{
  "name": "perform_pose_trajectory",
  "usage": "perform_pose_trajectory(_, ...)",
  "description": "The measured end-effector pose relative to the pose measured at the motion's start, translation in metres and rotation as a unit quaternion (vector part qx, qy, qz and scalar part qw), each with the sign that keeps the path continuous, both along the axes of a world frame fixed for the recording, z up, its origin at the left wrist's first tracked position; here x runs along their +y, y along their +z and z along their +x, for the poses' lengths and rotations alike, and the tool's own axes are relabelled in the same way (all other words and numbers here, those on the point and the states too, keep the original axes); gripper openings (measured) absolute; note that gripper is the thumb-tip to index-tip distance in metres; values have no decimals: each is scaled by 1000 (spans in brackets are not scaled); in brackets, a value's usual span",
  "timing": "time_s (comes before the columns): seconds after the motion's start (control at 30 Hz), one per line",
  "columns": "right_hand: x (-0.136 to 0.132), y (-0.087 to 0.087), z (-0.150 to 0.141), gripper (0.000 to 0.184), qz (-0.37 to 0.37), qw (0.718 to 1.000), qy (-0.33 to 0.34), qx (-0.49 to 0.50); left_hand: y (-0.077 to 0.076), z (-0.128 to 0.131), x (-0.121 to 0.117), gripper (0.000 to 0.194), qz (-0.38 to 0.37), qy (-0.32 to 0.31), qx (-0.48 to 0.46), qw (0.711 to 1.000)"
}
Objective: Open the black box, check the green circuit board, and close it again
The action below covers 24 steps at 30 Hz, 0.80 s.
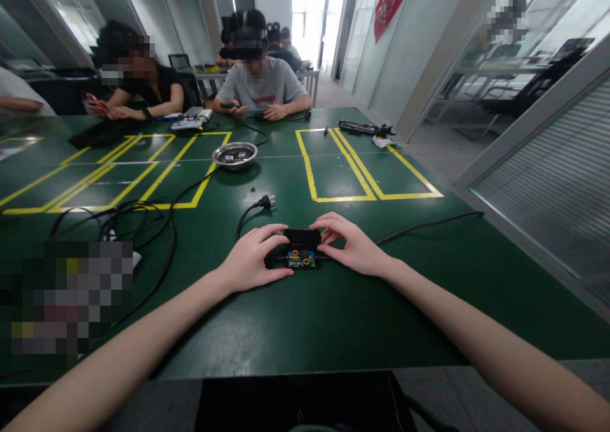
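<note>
In front of me on the green table (362, 317) lies an opened power adapter. Its black case half (303, 237) is at the back, and a circuit board (302, 259) with copper-coloured coils shows just in front of it. My left hand (251, 255) grips the adapter's left end, fingertips at the case half and one lower finger beside the board's near edge. At the right end, my right hand (351, 244) pinches the case half between curled fingers and thumb. Cables run out at both sides, partly hidden by my hands.
A black mains plug (265, 202) lies beyond my left hand. Farther back stands a metal bowl (235, 166) holding small metal parts. Tangled black cables (119, 219) lie left, a folded black tripod (365, 128) back right. Co-workers sit across the table.
</note>
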State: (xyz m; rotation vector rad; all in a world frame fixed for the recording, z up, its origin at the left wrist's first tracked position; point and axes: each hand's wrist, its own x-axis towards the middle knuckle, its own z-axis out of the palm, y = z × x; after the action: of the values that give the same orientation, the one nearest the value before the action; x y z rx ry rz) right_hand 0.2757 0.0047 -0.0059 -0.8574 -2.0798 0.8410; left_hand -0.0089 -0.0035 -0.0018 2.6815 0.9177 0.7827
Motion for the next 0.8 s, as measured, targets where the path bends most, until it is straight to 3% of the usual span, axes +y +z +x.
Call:
perform_pose_trajectory(0.13, -2, 0, -4, 31, -11, 1000, -13, 8, 0, 1, 0, 51, -55, -6, -59, 997)
perform_pose_trajectory(0.33, -1, 2, -7, 29, -12, 999, -33, -18, -5, 0, 0, 76, -110, -4, -89, 990)
perform_pose_trajectory(0.53, -2, 0, -8, 24, -26, 999, -24, 0, -6, 0, 0, 74, -107, -8, -84, 991)
perform_pose_trajectory(0.8, -3, 2, -7, 22, 18, 1000, -13, -13, 1, 1, 1, 71, -65, 24, -17, 997)
